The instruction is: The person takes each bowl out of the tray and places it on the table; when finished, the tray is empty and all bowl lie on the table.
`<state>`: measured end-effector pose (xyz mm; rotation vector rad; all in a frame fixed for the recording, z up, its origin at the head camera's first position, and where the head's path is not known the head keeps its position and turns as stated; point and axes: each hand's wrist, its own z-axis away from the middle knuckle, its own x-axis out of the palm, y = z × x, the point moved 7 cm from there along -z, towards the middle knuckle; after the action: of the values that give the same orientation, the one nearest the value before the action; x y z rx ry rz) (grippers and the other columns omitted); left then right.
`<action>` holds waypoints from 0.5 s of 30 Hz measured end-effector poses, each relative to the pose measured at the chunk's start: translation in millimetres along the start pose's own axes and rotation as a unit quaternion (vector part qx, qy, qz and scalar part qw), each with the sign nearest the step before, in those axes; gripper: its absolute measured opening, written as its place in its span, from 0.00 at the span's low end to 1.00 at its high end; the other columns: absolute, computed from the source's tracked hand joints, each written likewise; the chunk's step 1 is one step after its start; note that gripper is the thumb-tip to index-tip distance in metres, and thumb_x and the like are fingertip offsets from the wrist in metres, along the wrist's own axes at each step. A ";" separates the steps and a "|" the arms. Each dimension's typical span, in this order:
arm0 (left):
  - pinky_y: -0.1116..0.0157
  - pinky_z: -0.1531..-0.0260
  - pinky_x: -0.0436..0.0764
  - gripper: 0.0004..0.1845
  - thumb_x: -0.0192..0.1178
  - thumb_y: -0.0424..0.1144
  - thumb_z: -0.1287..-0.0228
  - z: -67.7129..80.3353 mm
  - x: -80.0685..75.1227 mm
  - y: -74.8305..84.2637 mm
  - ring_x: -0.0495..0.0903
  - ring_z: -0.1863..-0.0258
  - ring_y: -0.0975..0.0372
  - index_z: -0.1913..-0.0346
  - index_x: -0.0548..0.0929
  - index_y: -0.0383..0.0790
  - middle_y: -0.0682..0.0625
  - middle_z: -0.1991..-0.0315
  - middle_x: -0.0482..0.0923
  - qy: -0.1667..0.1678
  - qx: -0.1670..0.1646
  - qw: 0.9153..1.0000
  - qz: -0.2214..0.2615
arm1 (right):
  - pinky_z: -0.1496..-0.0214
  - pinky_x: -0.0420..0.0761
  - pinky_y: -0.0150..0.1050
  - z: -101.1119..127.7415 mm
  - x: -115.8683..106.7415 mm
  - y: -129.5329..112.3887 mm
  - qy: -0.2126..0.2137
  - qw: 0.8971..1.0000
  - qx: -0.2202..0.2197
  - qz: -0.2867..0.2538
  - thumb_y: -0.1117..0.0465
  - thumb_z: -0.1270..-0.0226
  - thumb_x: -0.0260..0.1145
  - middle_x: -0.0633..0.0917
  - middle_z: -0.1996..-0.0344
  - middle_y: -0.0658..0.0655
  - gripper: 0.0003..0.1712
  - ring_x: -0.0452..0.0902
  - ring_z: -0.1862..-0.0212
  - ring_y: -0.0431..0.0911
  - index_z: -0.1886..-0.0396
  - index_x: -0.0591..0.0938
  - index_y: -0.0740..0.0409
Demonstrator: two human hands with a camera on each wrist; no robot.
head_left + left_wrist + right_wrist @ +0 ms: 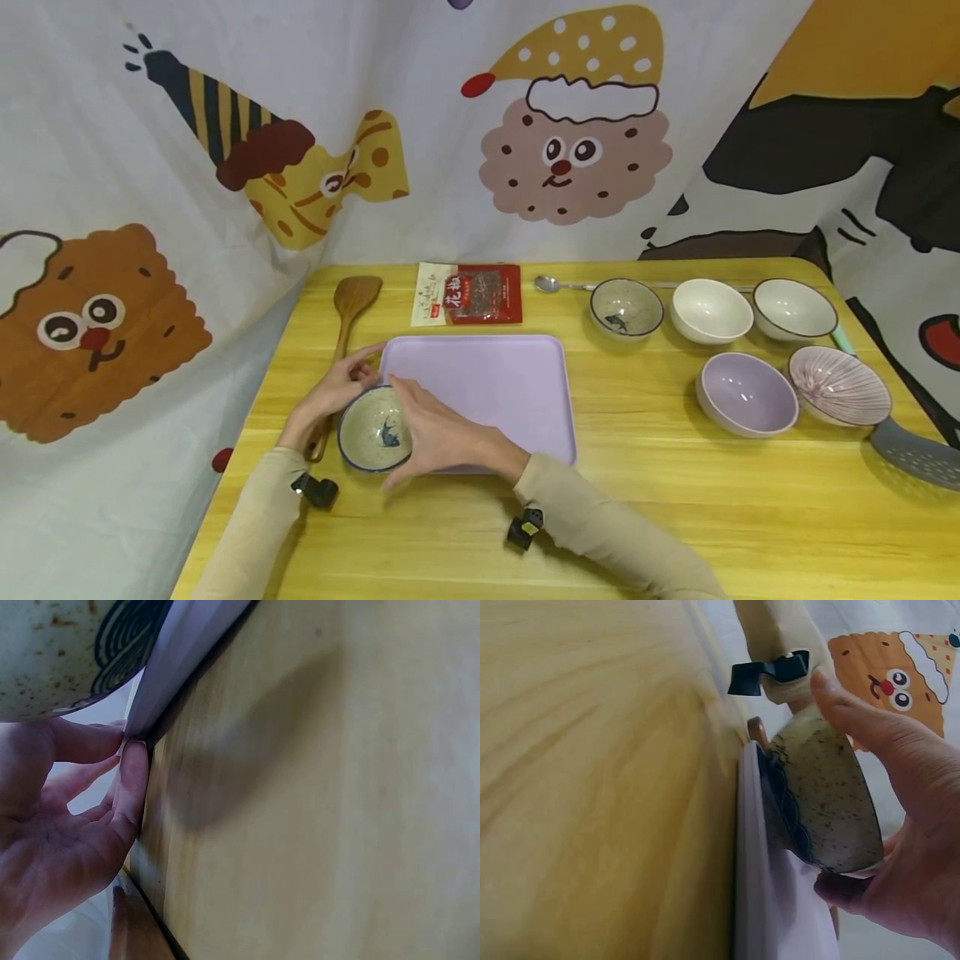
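Observation:
A speckled bowl (366, 429) with a blue fish inside and a dark rim rests on the left end of a pale purple tray (487, 379). Round its right side my right hand (446, 433) holds it, thumb at the near side and fingers at the far side. In the right wrist view, the fingertips (838, 891) are at the bowl's lower wall. My left hand (341, 387) is at the tray's left edge, where thumb and a finger pinch the edge in the left wrist view. A wooden spatula (343, 333) lies beside that hand, its handle partly hidden.
Behind the tray lies a red and cream spice packet (468, 294). A spoon (549, 284) points leftward near another fish bowl (626, 308). Farther right are two white bowls (711, 312), a purple bowl (747, 394), a striped bowl (838, 386) and a grey perforated utensil (915, 454).

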<state>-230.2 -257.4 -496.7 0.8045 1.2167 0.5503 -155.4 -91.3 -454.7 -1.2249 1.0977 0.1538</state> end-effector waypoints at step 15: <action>0.69 0.65 0.75 0.30 0.56 0.30 0.27 1.2 0.6 4.5 0.75 0.67 0.61 0.24 0.65 0.34 0.39 0.61 0.78 0.005 -0.001 1.000 0.005 | 0.32 0.74 0.42 9.0 -5.7 6.8 0.084 0.995 -0.003 -0.058 0.43 0.64 0.87 0.68 0.29 0.57 0.74 0.68 0.30 0.46 0.19 0.53 0.47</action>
<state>-228.6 -254.5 -493.3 0.8060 1.2224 0.5647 -157.4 -78.9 -455.6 -1.3213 1.1677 -0.0345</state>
